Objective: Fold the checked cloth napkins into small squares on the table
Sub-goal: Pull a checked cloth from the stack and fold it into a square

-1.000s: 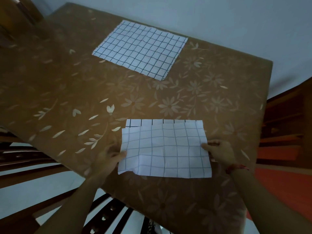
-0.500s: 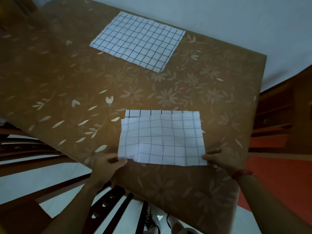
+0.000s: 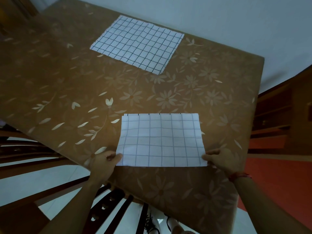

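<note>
A white checked napkin (image 3: 161,141) lies folded in half near the table's front edge, its top layer slightly short of the far edge of the layer beneath. My left hand (image 3: 103,162) pinches its near left corner. My right hand (image 3: 222,160) pinches its near right corner. Both corners rest flat against the table. A second checked napkin (image 3: 137,43) lies spread out flat and unfolded at the far side of the table, away from both hands.
The table (image 3: 67,81) wears a brown cloth with a pale flower print. A dark wooden chair back (image 3: 108,201) stands under the front edge near my left arm. Wooden shelves (image 3: 276,119) stand at the right.
Both hands slid from the napkin's side edges down to its near corners, and the wrinkled top layer now lies flat and smooth.
</note>
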Demonstrator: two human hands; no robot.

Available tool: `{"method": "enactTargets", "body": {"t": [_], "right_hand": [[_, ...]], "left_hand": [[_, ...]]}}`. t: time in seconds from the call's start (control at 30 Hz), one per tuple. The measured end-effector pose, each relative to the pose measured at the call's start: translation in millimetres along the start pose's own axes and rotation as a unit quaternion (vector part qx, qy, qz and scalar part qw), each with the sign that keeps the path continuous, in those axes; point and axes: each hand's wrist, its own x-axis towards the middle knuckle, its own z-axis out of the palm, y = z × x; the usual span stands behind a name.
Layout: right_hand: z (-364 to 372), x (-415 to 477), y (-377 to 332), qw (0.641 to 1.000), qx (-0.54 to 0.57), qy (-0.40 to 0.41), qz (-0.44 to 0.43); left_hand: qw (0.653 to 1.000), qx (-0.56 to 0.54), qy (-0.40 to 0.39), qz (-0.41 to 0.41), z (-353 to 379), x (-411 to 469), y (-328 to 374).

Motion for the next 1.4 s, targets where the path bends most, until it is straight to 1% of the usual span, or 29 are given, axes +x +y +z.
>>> {"method": "enactTargets", "body": {"t": [0.17,0.23,0.27,0.33,0.37,0.43,0.5,0.53,0.57,0.63,0.8,1.0,1.17,1.2,1.27,1.33,1.37,1.4], "right_hand": [[4,2,-2,1.000,0.011,0.012,0.000],[5,1,-3,1.000,0.009,0.016,-0.002],[6,1,-3,1.000,0.006,0.016,-0.003],[7,1,-3,1.000,0.003,0.019,-0.002],[7,1,-3,1.000,0.000,0.023,-0.003],[8,2,-1,1.000,-0.004,0.031,-0.004],[8,2,0,0.999,-0.005,0.036,-0.007],[9,2,0,0.999,-0.006,0.037,-0.008],[9,2,0,0.999,-0.008,0.039,-0.008],[10,3,1,0.999,-0.009,0.046,-0.007],[11,3,1,0.998,-0.014,0.053,-0.009],[13,6,3,0.997,-0.003,0.071,-0.025],[13,4,0,0.996,-0.025,0.081,-0.024],[14,1,-2,0.994,-0.038,0.099,-0.035],[19,-10,-9,0.980,-0.093,0.155,-0.085],[34,-24,-16,0.953,-0.159,0.191,-0.171],[45,-31,-18,0.937,-0.183,0.191,-0.227],[60,-38,-20,0.922,-0.206,0.172,-0.280]], "left_hand": [[0.999,0.042,0.029,0.015,4,3,3],[0.995,0.082,0.060,0.016,5,4,5],[0.988,0.120,0.088,0.041,5,2,7],[0.962,0.191,0.124,0.150,11,-7,17],[0.950,0.209,0.106,0.208,16,-13,24],[0.929,0.225,0.025,0.294,34,-29,37],[0.892,0.280,-0.037,0.353,57,-47,37],[0.877,0.309,-0.056,0.364,67,-53,36],[0.870,0.330,-0.073,0.359,74,-57,34],[0.870,0.358,-0.098,0.324,82,-61,30],[0.868,0.379,-0.125,0.295,86,-59,21],[0.868,0.390,-0.124,0.280,89,-54,22],[0.867,0.395,-0.130,0.275,92,-49,20],[0.867,0.394,-0.132,0.275,92,-49,19],[0.866,0.393,-0.134,0.277,92,-48,18],[0.866,0.393,-0.136,0.278,92,-48,17],[0.866,0.391,-0.136,0.279,92,-48,16],[0.867,0.390,-0.137,0.279,92,-48,16]]}}
